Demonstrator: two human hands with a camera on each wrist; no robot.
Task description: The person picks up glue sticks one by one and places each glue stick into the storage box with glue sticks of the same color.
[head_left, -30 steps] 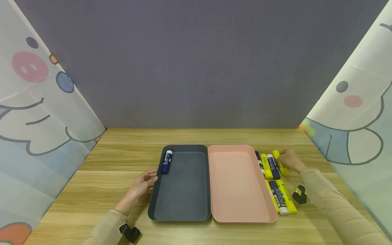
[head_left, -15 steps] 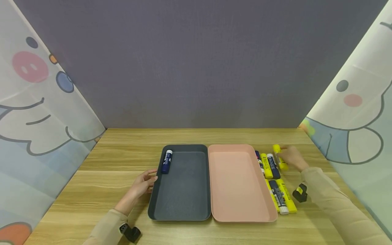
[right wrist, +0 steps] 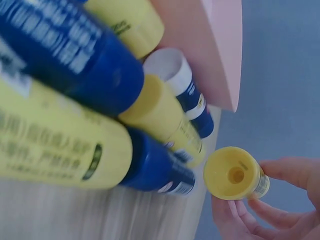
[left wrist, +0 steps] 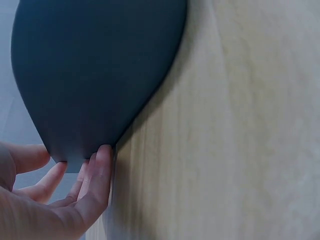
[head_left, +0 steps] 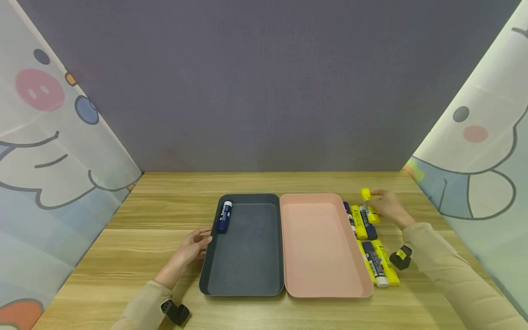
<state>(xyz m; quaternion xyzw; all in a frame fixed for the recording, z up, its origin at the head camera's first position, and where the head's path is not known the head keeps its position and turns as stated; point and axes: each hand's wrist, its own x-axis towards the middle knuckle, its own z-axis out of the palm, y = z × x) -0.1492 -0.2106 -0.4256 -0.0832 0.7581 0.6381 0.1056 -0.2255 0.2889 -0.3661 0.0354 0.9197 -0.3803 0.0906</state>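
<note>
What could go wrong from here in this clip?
The right hand pinches the yellow glue stick with its fingers, so it might slip. Neighbouring sticks lie close together; a swing could knock them. The left hand touches the dark tray, and a push might shift the pink tray beside it.

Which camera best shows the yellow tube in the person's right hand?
The right wrist view: the yellow tube appears large, its hollow end facing us, pinched by the right hand. The head view shows it small and partly hidden by that hand; the left wrist view misses it entirely.
</note>
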